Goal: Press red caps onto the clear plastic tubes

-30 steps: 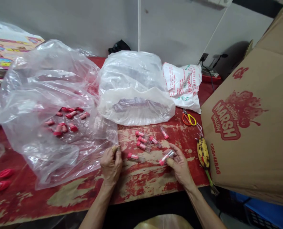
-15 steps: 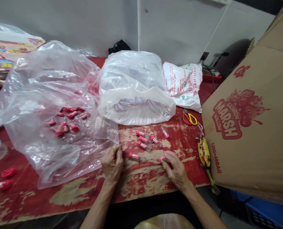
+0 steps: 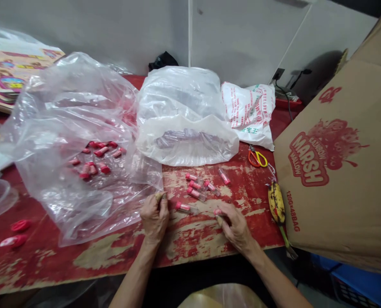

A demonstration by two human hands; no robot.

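The right hand pinches a small red-capped plastic tube at the worn red tabletop; the left hand, apart from it, is curled, its grip unclear. A crumpled clear plastic bag holds small red pieces, a milky-white plastic bag clear tubes.

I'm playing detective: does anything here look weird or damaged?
A dark-spotted banana lies beside the cardboard box, odd near small tubes. The red tabletop looks damaged too: its colour is worn away in tan patches.

Grey panelled wall, pale vertical seam. Power socket at right, dark cable plugged in. Red worktable, worn to tan patches.
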